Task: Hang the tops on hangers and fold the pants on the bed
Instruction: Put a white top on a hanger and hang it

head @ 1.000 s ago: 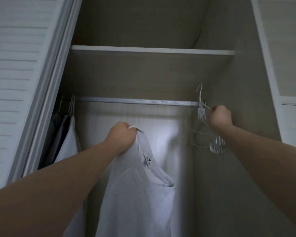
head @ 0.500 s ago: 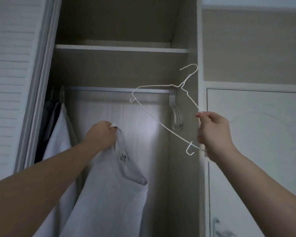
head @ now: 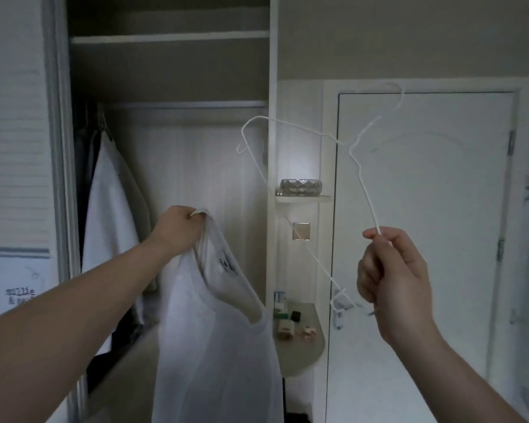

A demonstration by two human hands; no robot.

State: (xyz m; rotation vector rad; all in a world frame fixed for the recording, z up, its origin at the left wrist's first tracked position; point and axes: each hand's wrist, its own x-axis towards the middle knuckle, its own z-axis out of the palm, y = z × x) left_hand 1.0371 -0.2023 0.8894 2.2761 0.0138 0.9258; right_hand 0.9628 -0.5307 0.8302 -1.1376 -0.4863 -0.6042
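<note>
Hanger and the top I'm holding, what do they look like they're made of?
Hanger: thin wire, probably metal with a smooth white coating, judging by its slim rigid outline. Top: soft matte white fabric, possibly cotton; it drapes limply.

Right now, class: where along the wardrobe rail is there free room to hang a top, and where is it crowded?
The rail is bare from the hung white garment at its left end to the wardrobe's right side panel. The left end is crowded with hung clothes. The rounded shelf is cluttered with small items.
</note>
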